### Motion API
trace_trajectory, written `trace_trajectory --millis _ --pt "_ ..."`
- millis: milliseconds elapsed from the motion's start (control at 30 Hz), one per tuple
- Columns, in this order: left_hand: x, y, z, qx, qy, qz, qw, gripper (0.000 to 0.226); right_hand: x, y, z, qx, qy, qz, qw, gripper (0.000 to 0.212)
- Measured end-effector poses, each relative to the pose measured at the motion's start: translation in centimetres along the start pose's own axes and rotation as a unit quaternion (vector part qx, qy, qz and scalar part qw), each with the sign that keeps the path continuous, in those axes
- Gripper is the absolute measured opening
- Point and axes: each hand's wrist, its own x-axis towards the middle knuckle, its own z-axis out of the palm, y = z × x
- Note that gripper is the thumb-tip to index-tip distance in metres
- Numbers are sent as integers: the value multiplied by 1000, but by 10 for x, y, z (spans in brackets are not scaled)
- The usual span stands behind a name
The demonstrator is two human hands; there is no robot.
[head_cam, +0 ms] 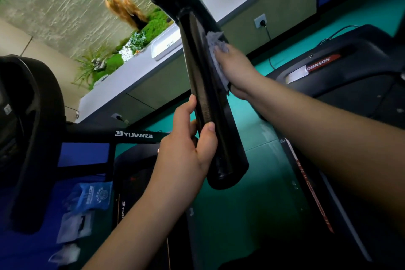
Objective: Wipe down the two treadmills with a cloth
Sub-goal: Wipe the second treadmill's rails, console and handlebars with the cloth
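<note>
Teal floor (252, 204) lies under both treadmills, with a planted ledge (135, 68) behind; the view is tilted, so directions are those of the frame. Right hand (237, 70) presses a grey cloth (215, 55) flat against the right flank of a black handrail (203, 85), fingers spread over the cloth rather than clenched; the cloth sits on the rail's upper half. Left hand (188, 151) grasps the rail lower down, thumb across its front, fingers behind. The rail's long axis runs from 11 o'clock, where it joins the console, to 5 o'clock, its free end (228, 173) just past the left hand. From the cloth, unwiped rail lies toward 5 o'clock, so the next stroke is probably downward, and the left hand stands in its path. The second treadmill (341, 76), marked Johnson, sits well apart at 3 o'clock, nearer the right arm.
</note>
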Motion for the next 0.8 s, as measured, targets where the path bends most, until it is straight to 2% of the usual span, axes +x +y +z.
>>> trace_trajectory --millis 100,200,333,500,800 --pt "2 -1 0 -26 6 -7 1000 45 -39 5 -3 20 0 3 1000 17" --pt "3 -4 2 -43 13 -6 999 43 -75 12 -8 32 0 10 999 18" --pt "4 -10 4 -51 25 -6 998 48 -118 15 -13 34 -2 36 999 26" --pt "5 -14 8 -85 28 -1 996 52 -164 17 -13 42 11 64 997 19" --pt "7 -19 12 -155 10 24 988 49 -232 15 -7 20 74 72 994 25"
